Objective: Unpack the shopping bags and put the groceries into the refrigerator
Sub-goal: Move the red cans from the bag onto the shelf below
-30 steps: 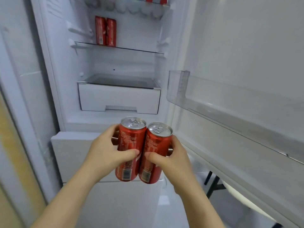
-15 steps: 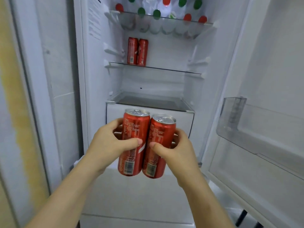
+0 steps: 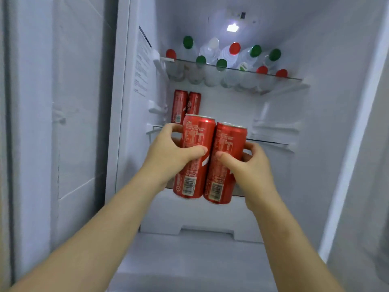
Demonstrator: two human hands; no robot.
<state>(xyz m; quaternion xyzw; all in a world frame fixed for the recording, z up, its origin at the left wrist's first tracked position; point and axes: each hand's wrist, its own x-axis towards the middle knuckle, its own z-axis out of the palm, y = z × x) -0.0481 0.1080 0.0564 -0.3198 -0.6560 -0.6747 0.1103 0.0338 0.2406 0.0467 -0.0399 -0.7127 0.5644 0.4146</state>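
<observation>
Just before the middle shelf (image 3: 270, 142), clasping upright, touching side by side: left can (image 3: 195, 175) in left hand (image 3: 166, 153), right can (image 3: 226, 182) in right hand (image 3: 253, 167). Likely full, hefty, rigid, slick; best gripped round mid-body.

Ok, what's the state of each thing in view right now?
Left hand, grips left can.
Right hand, grips right can.
Left can, upright, held before the middle shelf.
Right can, upright, held beside it.
Shelved cans, two, upright at the shelf's left rear.
Bottles, capped, on the top shelf.
Fridge, open, light on.
Drawer, shut.
</observation>
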